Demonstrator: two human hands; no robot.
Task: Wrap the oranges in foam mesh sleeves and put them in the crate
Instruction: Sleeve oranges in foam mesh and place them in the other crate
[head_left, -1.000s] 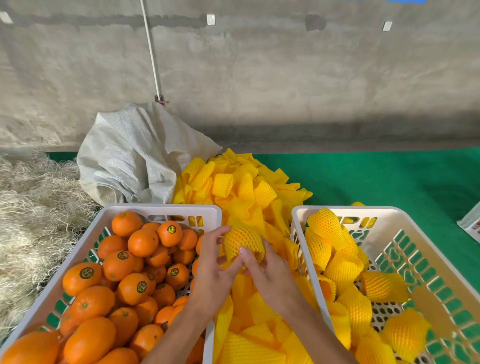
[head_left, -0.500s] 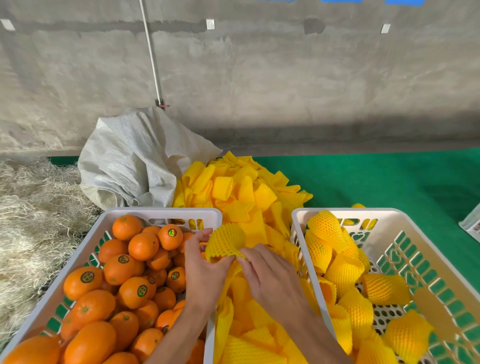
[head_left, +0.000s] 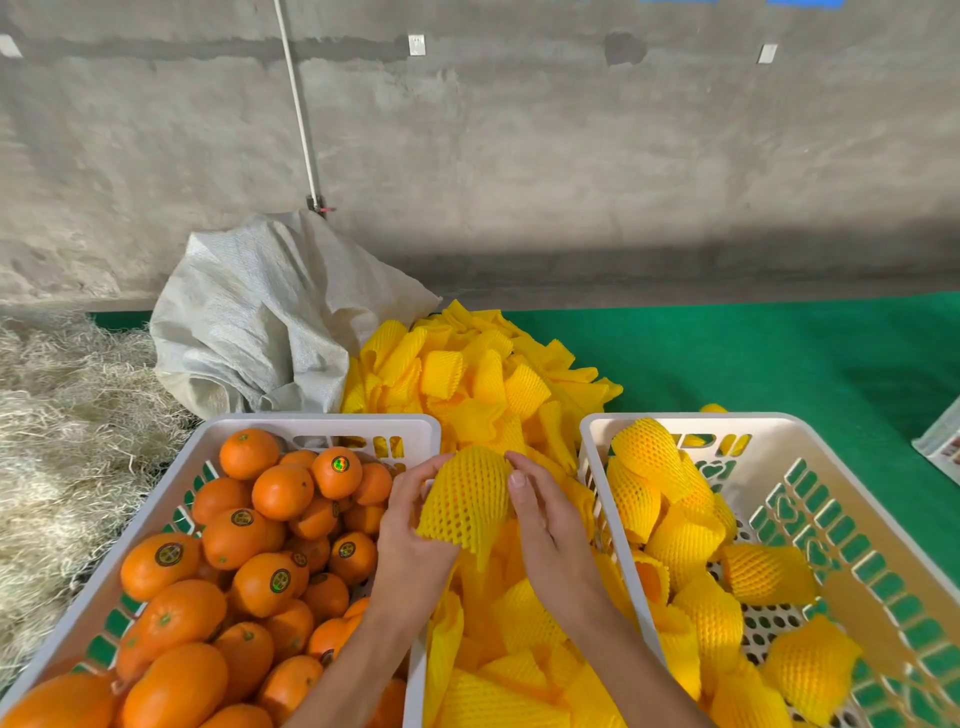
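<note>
Head camera, looking down at a packing spot. Two bare hands are meeting in the middle of the view, between two white plastic crates. The left hand (head_left: 415, 540) is gripping a yellow foam mesh sleeve (head_left: 467, 506) from the left, fingers curled round its side. The right hand (head_left: 545, 525) is pinching the sleeve's upper right edge with thumb and fingertips. The mesh is bulging and stretched, and a little orange is showing through its holes, so an orange appears to be inside, though most of it is hidden.

The left crate (head_left: 311, 423) is holding bare oranges (head_left: 283, 491), many with round stickers. The right crate (head_left: 675, 421) is holding oranges already sleeved (head_left: 649, 457). A loose pile of empty sleeves (head_left: 483, 384) is lying between and behind the crates, beside a crumpled grey sack (head_left: 260, 322).

The step in hand seems to be finishing the wrap, pulling the mesh over the fruit. The next move likely calls for carrying the wrapped fruit rightward over the crate rim and setting it among the others.
</note>
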